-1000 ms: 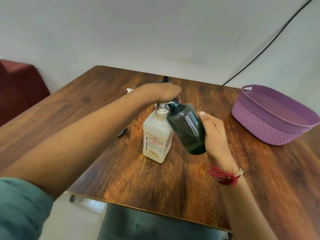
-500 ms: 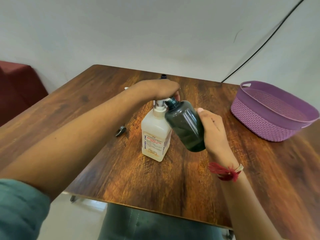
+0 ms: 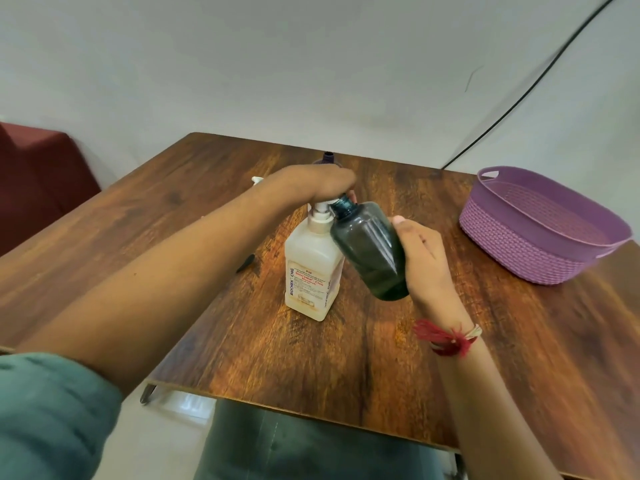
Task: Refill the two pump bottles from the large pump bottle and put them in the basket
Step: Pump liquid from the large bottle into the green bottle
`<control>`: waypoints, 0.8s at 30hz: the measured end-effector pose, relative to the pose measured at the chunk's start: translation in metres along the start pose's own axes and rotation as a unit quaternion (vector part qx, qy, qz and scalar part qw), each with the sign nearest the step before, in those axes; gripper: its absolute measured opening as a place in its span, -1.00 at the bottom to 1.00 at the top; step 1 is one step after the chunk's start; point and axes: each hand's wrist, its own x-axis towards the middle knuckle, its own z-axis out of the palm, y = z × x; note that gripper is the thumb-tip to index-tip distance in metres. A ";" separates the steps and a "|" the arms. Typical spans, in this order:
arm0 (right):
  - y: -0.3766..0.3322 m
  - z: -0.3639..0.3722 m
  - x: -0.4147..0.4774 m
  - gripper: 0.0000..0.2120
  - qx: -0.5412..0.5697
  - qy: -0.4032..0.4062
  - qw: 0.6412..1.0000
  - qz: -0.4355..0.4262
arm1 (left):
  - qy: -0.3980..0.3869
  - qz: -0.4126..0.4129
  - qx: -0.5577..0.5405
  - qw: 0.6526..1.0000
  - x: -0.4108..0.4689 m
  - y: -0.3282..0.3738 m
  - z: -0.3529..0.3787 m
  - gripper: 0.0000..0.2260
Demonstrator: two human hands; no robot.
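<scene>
Left hand (image 3: 320, 183) was curled over the pump head of the large pump bottle (image 3: 311, 268), which stood mid-table. Right hand (image 3: 427, 261) gripped the dark small bottle (image 3: 369, 251), tilted with its open neck at the nozzle. Judged best: slow, full strokes with the neck directly under the spout. Purple basket (image 3: 519, 251) stood well apart.
</scene>
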 end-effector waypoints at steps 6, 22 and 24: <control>-0.003 0.003 0.000 -0.60 0.004 0.002 1.000 0.008 | 0.025 0.041 0.026 0.998 -0.005 0.000 -0.010 -0.60; 0.004 0.012 0.001 -0.49 0.020 -0.003 1.000 0.008 | 0.351 0.296 -0.180 0.870 -0.041 -0.049 0.042 -0.69; 0.006 0.014 0.000 -0.53 0.031 0.007 0.999 0.009 | 0.348 0.296 -0.207 0.865 -0.038 -0.047 0.041 -0.71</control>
